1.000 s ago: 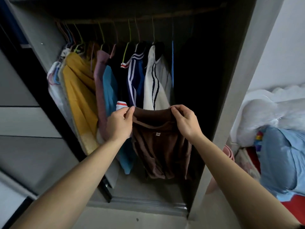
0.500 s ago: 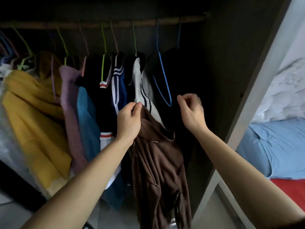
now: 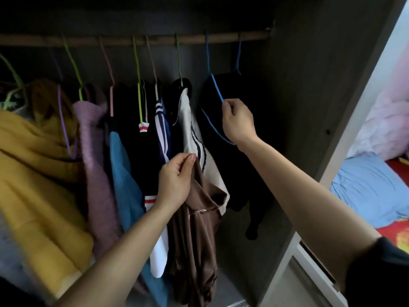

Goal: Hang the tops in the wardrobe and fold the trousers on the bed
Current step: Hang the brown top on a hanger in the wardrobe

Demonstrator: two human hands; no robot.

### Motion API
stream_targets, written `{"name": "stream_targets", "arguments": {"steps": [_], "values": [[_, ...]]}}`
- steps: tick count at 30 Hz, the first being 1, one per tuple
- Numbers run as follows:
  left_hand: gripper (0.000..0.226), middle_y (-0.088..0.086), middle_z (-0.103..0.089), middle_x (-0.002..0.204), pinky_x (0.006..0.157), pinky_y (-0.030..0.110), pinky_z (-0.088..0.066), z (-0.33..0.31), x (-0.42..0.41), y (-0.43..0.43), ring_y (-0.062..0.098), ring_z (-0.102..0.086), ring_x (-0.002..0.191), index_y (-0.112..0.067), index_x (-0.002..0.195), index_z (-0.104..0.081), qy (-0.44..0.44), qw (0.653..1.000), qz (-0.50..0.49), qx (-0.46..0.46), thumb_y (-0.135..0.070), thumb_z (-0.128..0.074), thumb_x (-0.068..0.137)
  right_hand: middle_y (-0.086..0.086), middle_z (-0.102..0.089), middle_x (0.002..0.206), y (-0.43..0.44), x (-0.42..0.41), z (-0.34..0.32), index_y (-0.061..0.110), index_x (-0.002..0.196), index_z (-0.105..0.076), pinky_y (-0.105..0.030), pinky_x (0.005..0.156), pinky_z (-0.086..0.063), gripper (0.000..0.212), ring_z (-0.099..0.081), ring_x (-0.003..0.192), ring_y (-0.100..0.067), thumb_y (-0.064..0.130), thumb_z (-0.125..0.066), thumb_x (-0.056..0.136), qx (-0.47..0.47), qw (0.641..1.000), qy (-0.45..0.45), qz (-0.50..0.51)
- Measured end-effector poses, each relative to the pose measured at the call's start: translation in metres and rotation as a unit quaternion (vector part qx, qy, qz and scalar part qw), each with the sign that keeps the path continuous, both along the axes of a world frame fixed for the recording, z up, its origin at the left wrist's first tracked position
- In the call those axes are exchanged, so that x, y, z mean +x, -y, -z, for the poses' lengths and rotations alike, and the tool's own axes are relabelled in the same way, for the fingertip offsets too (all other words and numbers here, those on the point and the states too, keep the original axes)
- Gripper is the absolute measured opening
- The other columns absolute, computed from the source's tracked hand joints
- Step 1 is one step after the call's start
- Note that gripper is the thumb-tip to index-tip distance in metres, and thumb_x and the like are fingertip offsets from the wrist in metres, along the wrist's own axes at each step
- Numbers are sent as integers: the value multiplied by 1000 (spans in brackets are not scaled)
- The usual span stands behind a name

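My right hand (image 3: 238, 122) pinches the blue hanger (image 3: 217, 87); left hand (image 3: 174, 180) pinches brown top (image 3: 194, 229), dangling below-left of hanger.

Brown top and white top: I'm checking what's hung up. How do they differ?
The brown top is off the rail, bunched in the left hand; the white top hangs from the rail. The brown top is plain; the white top has dark stripes. Both droop side by side inside the wardrobe.
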State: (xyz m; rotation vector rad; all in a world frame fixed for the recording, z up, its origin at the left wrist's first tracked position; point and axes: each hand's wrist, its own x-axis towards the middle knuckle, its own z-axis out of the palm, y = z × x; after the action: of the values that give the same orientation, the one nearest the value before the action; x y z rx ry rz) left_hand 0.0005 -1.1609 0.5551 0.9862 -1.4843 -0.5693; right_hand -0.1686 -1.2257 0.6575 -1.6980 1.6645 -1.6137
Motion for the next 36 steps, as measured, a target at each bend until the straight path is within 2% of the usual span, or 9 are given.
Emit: {"name": "stream_targets", "arguments": {"steps": [3, 7, 12, 17, 21, 27, 30, 32, 36], "values": [[18, -12, -72, 82, 72, 9, -46, -2, -1, -4, 0, -66, 80, -36, 86, -70, -9, 1000, -7, 15, -36, -56, 98, 12, -58, 87, -8, -7, -12, 15, 117, -61, -27, 77, -46, 28, -57, 81, -4, 30, -40, 106, -11, 1000, 24, -8], [22, -13, -66, 69, 64, 13, -45, -2, -5, -8, -1, -58, 66, -24, 82, -67, -37, 997, -39, 56, -32, -56, 99, 12, -59, 85, -41, -24, -12, 12, 123, -60, -9, 64, -43, 29, -57, 73, 8, 27, -40, 107, -61, 997, 33, -24], [20, -17, -67, 84, 63, 6, -41, -8, -31, -17, -10, -60, 73, -22, 93, -68, -63, 983, -41, 167, -35, -54, 99, -7, -67, 92, -92, -58, 28, 12, 124, -61, -32, 71, -49, 29, -61, 76, -14, 26, -42, 107, -90, 994, 27, -55], [39, -22, -61, 74, 56, 10, -40, -6, -87, -31, -9, -58, 67, -23, 96, -67, -83, 955, 21, 284, -57, -47, 97, 11, -52, 67, -140, -104, 71, 21, 126, -58, -33, 53, -41, 29, -48, 57, -14, 34, -40, 107, -99, 988, 67, -94], [58, -24, -57, 81, 64, 11, -39, -3, -132, -42, -12, -52, 75, -26, 102, -72, -79, 952, 47, 293, -75, -44, 87, 16, -51, 62, -181, -139, 101, 28, 120, -59, -30, 53, -39, 27, -46, 55, -7, 41, -40, 106, -83, 988, 81, -99], [43, -15, -43, 45, 44, 12, -35, 13, -166, -65, -2, -41, 42, -23, 68, -53, 27, 984, 17, 175, -51, -44, 99, 7, -57, 70, -231, -187, 128, 17, 89, -65, -27, 65, -44, 26, -53, 66, -4, 42, -61, 93, -6, 995, 25, -97], [44, -15, -43, 45, 45, 14, -33, 23, -173, -83, 1, -40, 43, -25, 65, -51, 125, 979, 28, 156, -53, -43, 98, -10, -64, 82, -244, -193, 110, 16, 118, -64, -32, 70, -52, 43, -61, 72, -14, 45, -69, 86, 51, 954, 220, -195], [44, -13, -40, 45, 45, 16, -34, 28, -171, -95, 3, -39, 43, -24, 66, -54, 142, 972, 43, 181, -53, -44, 97, -8, -64, 79, -247, -198, 101, 26, 127, -60, -31, 53, -46, 46, -58, 60, -16, 51, -66, 88, 62, 905, 345, -241], [35, -12, -61, 68, 58, 22, -44, 44, -161, -119, 3, -57, 60, -30, 84, -63, 183, 955, 37, 230, -64, -57, 86, -1, -53, 59, -246, -208, 111, 30, 113, -71, -20, 42, -21, 41, -34, 39, -11, 62, -52, 93, 102, 875, 385, -276]]}}
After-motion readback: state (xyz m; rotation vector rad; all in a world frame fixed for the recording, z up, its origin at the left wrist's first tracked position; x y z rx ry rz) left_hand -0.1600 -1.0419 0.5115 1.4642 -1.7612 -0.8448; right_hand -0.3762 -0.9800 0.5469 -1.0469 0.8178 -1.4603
